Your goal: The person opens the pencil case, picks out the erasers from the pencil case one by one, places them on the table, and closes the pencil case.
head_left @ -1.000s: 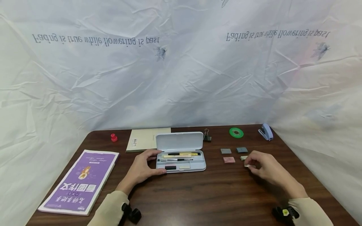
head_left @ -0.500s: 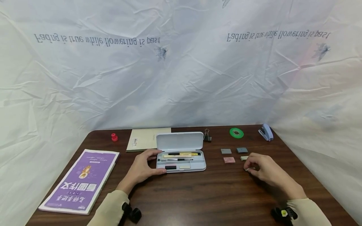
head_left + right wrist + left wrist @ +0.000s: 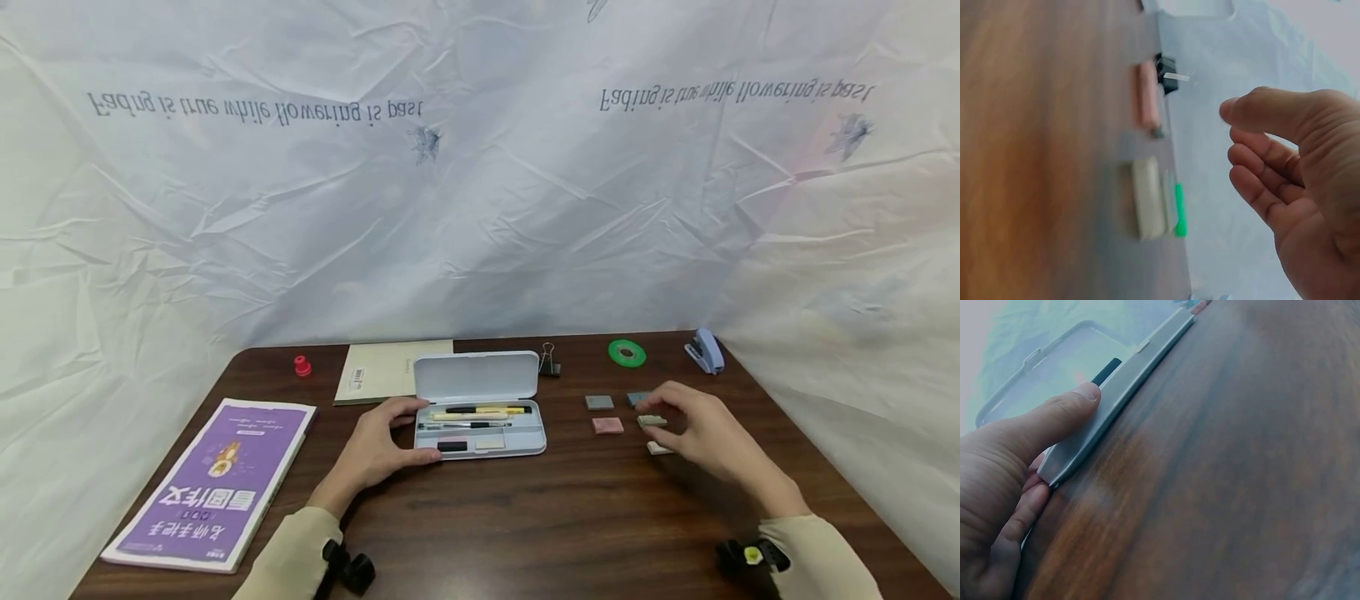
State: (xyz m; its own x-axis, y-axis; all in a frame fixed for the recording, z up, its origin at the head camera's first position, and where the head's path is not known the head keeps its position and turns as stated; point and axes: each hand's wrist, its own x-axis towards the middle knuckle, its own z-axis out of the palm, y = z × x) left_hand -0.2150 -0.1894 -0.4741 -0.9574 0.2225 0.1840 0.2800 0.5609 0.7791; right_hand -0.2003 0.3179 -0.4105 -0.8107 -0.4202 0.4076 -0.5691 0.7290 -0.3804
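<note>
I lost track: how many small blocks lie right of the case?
5: grey block and bluish block at back; pink block and greenish block midway; white block frontmost. The right hand may hide more.

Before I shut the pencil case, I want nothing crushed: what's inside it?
The pencil case holds several pens, a black block, something pink and a pale block. In the head view, the left hand hides its front left corner; anything under the pens is covered.

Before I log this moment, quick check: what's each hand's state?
Left hand: closed on the pencil case's left end.
Right hand: open, holding nothing.
</note>
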